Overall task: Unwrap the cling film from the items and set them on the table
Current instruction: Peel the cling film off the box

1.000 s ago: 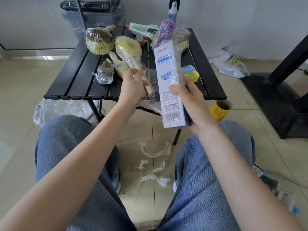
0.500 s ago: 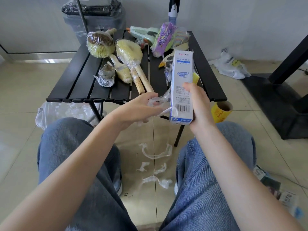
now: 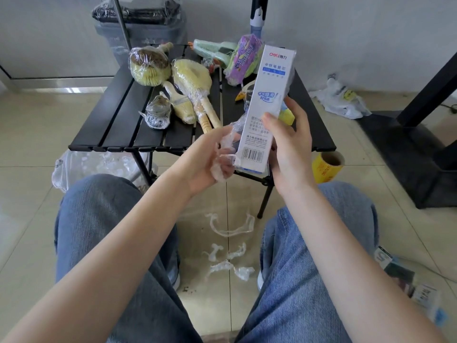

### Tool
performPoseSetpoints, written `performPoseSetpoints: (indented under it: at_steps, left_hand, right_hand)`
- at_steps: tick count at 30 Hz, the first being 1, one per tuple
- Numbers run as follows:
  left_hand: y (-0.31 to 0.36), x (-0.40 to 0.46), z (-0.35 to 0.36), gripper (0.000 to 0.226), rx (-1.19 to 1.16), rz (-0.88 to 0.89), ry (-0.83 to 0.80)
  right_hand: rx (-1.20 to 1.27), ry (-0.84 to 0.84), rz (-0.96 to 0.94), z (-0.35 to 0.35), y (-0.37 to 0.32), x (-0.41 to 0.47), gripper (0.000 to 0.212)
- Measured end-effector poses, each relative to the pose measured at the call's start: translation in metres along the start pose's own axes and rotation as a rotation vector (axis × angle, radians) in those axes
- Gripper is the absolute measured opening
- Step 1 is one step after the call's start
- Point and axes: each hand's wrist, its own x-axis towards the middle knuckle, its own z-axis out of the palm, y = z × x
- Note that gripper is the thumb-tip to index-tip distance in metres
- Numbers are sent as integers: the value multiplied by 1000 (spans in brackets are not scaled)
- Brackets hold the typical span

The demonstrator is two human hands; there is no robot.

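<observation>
Above near table edge (image 3: 173, 146): white box (image 3: 265, 107) upright in right hand (image 3: 289, 149), long axis toward 12; left hand (image 3: 210, 159) at 9 o'clock, pinching cling film (image 3: 223, 157) trailing from box base.

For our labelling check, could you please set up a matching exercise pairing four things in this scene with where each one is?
Things:
1. white box
2. wad of cling film
3. yellow tape roll
4. purple packet

Places:
A. on the floor beside the table
B. in the right hand
C. on the far side of the table
D. in the left hand

Pairs: 1-B, 2-D, 3-A, 4-C
</observation>
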Motion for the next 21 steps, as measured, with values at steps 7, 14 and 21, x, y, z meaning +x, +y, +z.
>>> performPoseSetpoints:
  at_steps: [7,14,21]
  left_hand:
    - [1,-3,-14,11,220,68,-43]
    - [-10,5,-10,20,319,380,253]
    - [-13,12,8,37,260,446,238]
  right_hand:
    - [201,-123,202,-2,-10,3,32]
    - [321,-122,397,-8,4,-4,33]
    - [-101,-165,366,1,11,-10,29]
